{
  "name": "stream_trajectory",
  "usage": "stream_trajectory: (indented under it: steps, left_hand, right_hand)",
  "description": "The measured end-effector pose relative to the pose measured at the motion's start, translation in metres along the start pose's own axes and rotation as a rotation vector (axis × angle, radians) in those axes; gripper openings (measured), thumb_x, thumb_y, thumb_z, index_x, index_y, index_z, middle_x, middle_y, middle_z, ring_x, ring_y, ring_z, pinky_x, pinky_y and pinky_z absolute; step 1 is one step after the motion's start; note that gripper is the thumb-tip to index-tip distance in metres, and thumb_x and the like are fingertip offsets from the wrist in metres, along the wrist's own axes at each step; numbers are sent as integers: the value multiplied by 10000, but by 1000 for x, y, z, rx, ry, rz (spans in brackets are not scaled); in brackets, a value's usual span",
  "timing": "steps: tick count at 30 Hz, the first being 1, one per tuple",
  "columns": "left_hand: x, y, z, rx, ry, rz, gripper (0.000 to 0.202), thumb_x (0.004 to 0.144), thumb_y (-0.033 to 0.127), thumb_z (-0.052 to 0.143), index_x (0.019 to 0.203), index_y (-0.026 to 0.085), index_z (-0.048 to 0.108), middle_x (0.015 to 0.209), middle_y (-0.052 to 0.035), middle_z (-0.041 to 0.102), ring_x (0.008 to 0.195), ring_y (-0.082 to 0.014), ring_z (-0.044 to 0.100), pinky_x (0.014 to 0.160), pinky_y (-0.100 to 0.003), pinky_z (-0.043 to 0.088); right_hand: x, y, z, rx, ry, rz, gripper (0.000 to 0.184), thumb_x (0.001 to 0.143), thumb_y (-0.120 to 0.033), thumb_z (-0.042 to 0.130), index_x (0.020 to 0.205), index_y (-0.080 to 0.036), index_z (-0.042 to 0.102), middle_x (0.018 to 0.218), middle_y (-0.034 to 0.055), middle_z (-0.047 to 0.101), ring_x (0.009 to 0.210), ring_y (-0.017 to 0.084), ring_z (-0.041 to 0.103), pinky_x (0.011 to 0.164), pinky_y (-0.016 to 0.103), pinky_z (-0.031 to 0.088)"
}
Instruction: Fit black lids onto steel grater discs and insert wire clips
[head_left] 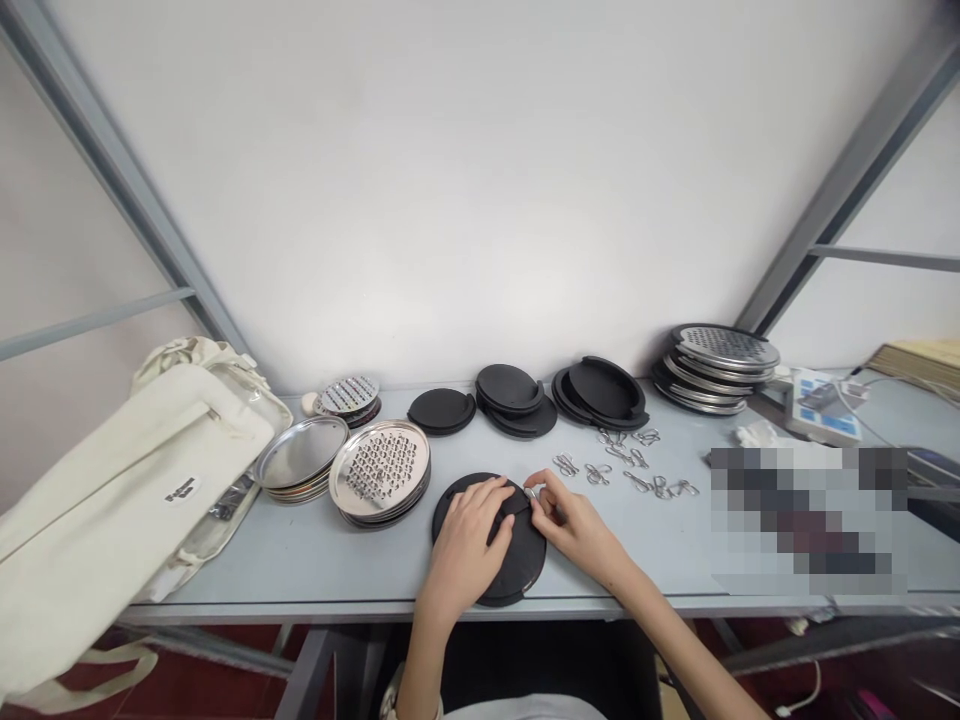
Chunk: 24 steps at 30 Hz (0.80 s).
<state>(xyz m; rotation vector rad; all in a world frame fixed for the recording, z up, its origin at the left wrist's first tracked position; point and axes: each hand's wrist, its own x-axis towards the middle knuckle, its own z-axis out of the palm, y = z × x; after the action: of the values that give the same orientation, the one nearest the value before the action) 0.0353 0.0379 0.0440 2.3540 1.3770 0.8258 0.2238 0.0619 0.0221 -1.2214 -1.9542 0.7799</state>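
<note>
Apparently light and stiff — black disc, best held by its rim | left hand: fingers spread over it | right hand: fingertips pinching metal clip

There are two hands, three grater-topped stacks and one smooth-topped metal stack.

Left hand palm down, thumb spread; right hand pinching, fingers bent; forearms converging forward.
</note>
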Motion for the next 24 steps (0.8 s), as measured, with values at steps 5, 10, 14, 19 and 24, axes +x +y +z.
stream_trajectory:
  steps: [5,10,14,19,24]
  left_hand:
    - [0,0,0,-1,2,4,314,955,214,431,1248,291,513,1347,-12,523,1249,-196,462,1042,-423,378]
    - [0,0,0,9,8,4,313,953,216,428,1244,291,518,1338,-18,531,1244,-202,470,1041,-431,381]
    - [0,0,0,11,9,3,311,951,214,434,1240,288,520,1337,-19,533,1244,-204,471,1046,-436,376]
    - [0,1,-1,5,3,0,316,952,208,435,1241,299,526,1343,-5,526,1247,-198,463,1050,-430,370]
    - [0,3,-4,9,-6,11,310,954,208,427,1214,312,560,1338,-2,525,1230,-203,475,1034,-432,385]
  right_hand:
    - [-1,-1,1,18,-13,-8,146,930,-273,379,1054,-225,440,622,-73,403,554,137,443,555,229,347]
    - [-2,-2,1,12,-3,-15,159,956,-294,350,1062,-221,444,612,-65,429,554,144,458,557,235,358]
    - [-1,-4,1,14,-8,-9,162,966,-305,340,1062,-220,440,608,-62,440,546,146,457,555,240,362]
    - [-1,-3,1,10,-17,-1,159,967,-312,344,1063,-219,431,600,-72,408,534,144,436,538,237,337]
    - [-2,-2,2,14,4,-3,166,957,-311,356,1064,-219,443,591,-78,388,522,140,429,527,235,332]
